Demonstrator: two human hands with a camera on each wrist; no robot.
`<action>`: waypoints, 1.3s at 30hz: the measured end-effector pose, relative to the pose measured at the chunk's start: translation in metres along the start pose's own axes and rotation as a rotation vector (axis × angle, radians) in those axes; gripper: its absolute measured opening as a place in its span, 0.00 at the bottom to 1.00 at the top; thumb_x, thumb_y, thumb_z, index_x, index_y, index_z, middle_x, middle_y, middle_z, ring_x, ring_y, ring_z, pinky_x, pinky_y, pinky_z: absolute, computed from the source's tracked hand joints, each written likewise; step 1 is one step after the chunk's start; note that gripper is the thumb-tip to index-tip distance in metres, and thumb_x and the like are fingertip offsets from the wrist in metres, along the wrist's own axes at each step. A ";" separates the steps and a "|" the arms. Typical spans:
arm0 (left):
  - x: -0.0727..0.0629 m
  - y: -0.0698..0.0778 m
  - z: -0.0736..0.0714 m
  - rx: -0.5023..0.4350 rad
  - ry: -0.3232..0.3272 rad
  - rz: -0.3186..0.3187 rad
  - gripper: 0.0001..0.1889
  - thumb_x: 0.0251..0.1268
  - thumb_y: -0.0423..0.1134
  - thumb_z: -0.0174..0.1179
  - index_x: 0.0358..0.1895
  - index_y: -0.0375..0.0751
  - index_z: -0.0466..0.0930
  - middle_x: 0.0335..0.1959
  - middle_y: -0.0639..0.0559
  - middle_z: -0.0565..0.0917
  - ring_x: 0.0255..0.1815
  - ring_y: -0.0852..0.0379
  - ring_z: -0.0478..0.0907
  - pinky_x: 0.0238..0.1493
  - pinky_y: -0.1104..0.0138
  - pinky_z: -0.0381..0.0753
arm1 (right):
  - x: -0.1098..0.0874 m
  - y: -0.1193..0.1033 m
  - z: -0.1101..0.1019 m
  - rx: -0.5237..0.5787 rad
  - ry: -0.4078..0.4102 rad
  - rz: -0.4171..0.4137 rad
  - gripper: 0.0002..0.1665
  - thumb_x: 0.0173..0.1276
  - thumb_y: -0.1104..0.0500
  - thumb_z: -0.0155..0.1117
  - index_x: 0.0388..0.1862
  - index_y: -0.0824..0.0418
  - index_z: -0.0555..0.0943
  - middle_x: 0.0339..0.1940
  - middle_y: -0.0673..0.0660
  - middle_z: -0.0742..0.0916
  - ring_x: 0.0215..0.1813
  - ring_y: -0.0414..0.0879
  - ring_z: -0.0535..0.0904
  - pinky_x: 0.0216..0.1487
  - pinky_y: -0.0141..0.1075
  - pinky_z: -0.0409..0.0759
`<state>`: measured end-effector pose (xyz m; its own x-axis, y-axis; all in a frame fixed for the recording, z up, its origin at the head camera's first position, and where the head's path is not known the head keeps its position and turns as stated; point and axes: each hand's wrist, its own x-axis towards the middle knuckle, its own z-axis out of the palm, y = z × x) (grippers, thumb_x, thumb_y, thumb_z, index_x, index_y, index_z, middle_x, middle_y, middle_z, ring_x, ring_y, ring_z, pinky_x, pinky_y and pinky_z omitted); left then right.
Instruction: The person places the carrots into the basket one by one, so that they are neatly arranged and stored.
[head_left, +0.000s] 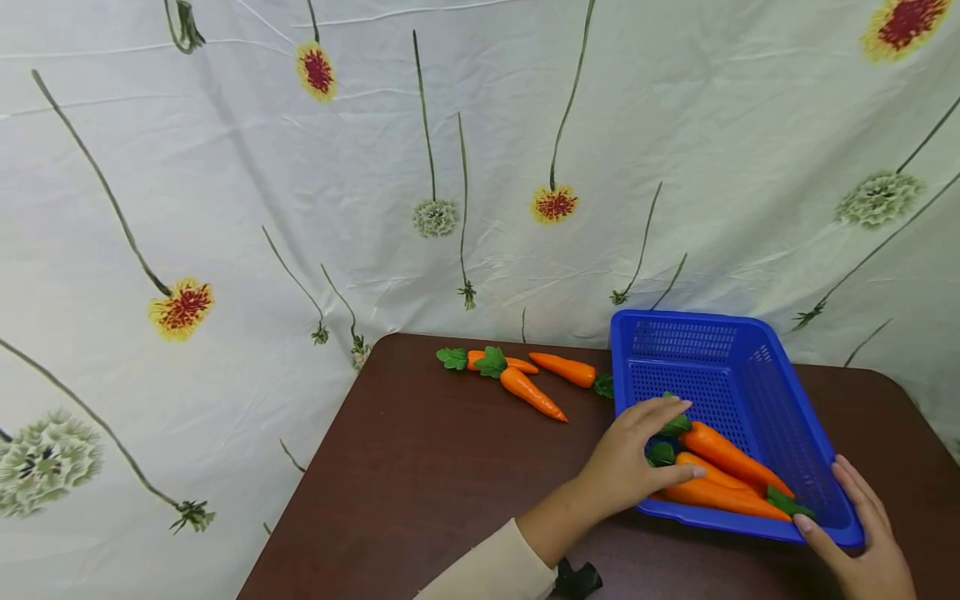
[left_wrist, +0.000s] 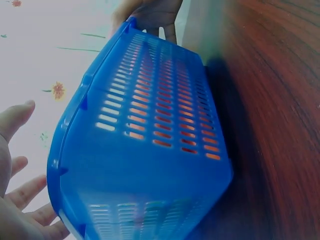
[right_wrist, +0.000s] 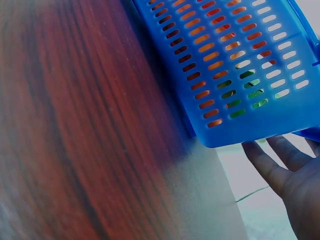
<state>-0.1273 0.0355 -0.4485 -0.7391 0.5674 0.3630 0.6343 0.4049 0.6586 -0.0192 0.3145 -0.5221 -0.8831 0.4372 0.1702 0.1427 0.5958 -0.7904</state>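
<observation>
A blue plastic basket (head_left: 738,375) with slotted walls stands at the right of the table, with several orange carrots (head_left: 723,450) with green leafy tops in its near part. Over these carrots my left hand (head_left: 633,454) hovers inside the near left side, thumb and fingers spread apart, nothing held between them. At the near right corner my right hand (head_left: 870,533) rests against the basket, fingers along the right rim and thumb at the front rim. In the right wrist view, the right hand's straight fingers (right_wrist: 267,165) lie at the slotted wall.
Left of the basket, near the table's back edge, lie three more carrots (head_left: 532,395). The brown table (head_left: 420,475) meets a white flower-printed cloth (head_left: 360,167) behind it. A small black object (head_left: 577,579) shows beside the left sleeve.
</observation>
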 end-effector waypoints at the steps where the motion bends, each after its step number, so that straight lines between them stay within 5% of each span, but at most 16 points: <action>1: 0.000 -0.001 0.000 -0.006 0.002 0.001 0.39 0.63 0.56 0.69 0.77 0.65 0.63 0.76 0.61 0.67 0.77 0.61 0.64 0.72 0.61 0.72 | 0.000 0.000 0.000 0.001 0.001 0.001 0.51 0.70 0.53 0.68 0.84 0.40 0.51 0.79 0.24 0.51 0.80 0.21 0.40 0.64 0.10 0.37; 10: 0.002 -0.008 -0.011 -0.052 0.015 0.018 0.37 0.63 0.55 0.70 0.75 0.62 0.67 0.72 0.60 0.73 0.73 0.64 0.70 0.70 0.67 0.74 | 0.000 -0.001 -0.001 0.007 0.005 0.010 0.51 0.70 0.53 0.69 0.83 0.40 0.52 0.79 0.24 0.51 0.79 0.20 0.40 0.65 0.11 0.36; 15: 0.003 -0.013 -0.025 -0.077 0.037 -0.026 0.35 0.63 0.53 0.70 0.73 0.61 0.70 0.71 0.60 0.75 0.72 0.64 0.71 0.71 0.66 0.73 | 0.000 -0.001 -0.001 0.002 0.000 0.020 0.51 0.70 0.53 0.69 0.84 0.41 0.51 0.79 0.24 0.50 0.80 0.23 0.39 0.66 0.13 0.35; 22: 0.004 -0.026 -0.041 -0.111 0.063 -0.089 0.32 0.63 0.54 0.69 0.72 0.62 0.72 0.69 0.60 0.76 0.71 0.61 0.73 0.68 0.64 0.76 | 0.000 -0.003 -0.001 -0.006 -0.022 0.054 0.52 0.70 0.51 0.68 0.84 0.42 0.49 0.82 0.29 0.48 0.86 0.46 0.40 0.65 0.13 0.34; 27: 0.004 -0.040 -0.053 -0.137 0.078 -0.108 0.33 0.63 0.53 0.70 0.72 0.64 0.71 0.67 0.61 0.78 0.66 0.61 0.76 0.65 0.67 0.78 | 0.000 -0.004 0.000 -0.010 -0.026 0.060 0.52 0.71 0.51 0.68 0.84 0.43 0.48 0.83 0.33 0.47 0.86 0.50 0.40 0.68 0.16 0.33; 39: 0.004 -0.072 -0.086 -0.189 0.088 -0.223 0.31 0.62 0.55 0.70 0.70 0.70 0.72 0.70 0.63 0.74 0.72 0.57 0.71 0.71 0.49 0.73 | 0.001 -0.002 0.000 -0.019 -0.023 0.057 0.52 0.71 0.50 0.68 0.84 0.44 0.49 0.83 0.31 0.47 0.86 0.48 0.41 0.71 0.18 0.33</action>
<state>-0.1955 -0.0532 -0.4383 -0.8772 0.4123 0.2461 0.4073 0.3674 0.8361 -0.0204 0.3137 -0.5199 -0.8833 0.4553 0.1120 0.2010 0.5834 -0.7869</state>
